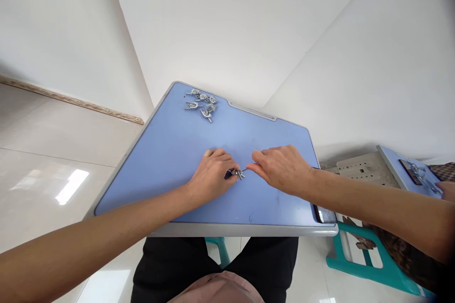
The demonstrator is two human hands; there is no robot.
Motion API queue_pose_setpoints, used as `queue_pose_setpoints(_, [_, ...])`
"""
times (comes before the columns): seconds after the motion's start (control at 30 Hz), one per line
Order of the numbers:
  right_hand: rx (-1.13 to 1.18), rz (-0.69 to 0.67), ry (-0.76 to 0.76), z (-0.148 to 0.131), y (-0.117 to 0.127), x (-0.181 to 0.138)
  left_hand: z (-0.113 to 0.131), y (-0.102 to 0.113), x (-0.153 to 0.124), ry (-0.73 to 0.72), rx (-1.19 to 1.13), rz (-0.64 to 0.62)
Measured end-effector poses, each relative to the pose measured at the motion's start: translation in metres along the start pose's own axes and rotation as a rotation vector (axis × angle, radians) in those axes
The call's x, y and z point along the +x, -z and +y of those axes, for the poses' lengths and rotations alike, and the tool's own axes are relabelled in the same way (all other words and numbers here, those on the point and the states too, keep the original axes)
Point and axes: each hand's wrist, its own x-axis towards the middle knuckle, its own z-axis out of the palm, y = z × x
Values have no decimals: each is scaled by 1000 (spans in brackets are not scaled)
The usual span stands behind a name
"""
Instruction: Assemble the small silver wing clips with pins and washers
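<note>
Though small, fitting [238, 173] in left hand [213, 172]

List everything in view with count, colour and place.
Desk: one, blue, centre.
Second desk: one, blue, far right.
Loose parts: about six, silver, desk's far left.
More parts: uncountable, silver, second desk.
Held part: one, silver, in left hand.
Dark item: one, navy, at left hand.
Rod: one, grey, in right hand.
Slabs: two, dark, one per desk.
Panel: one, beige, between desks.
Stools: two, green, below desk, lower right.
Checked cloth: one, brown, right edge.
Co-worker's hand: one, right edge.
Walls: several, white, behind.
Skirting: one, brown, left.
Floor: one, pale, beneath.
Trousers: one, black, bottom.
Top: one, pink, bottom.
Left hand: one, mid-desk.
Right hand: one, mid-desk.
</note>
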Motion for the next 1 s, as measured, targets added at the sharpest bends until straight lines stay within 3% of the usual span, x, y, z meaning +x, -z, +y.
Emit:
queue_pose_setpoints(0.07, [-9, -11, -24, 0, -1, -1, 0, -1, 0, 1, 0, 2])
queue_pose_setpoints(0.23, [6, 125, 64, 1, -4, -4, 0, 0, -1, 14, -6, -3])
queue_pose_setpoints(0.4, [-52, 14, 116, 6, -5, 2, 1, 0, 0, 23, -7, -9])
queue_pose_setpoints(0.6, [-21, 9, 139, 11, -1, 1, 0, 0, 0, 21, -17, -20])
queue_pose_setpoints(0.73, [-79, -85, 181, 18, -6, -1, 0, 0, 0, 25, -31, -22])
queue_pose_setpoints(1.0, [216, -352, -97, 12, 7, 8, -1, 1, -1, 17, -41, -24])
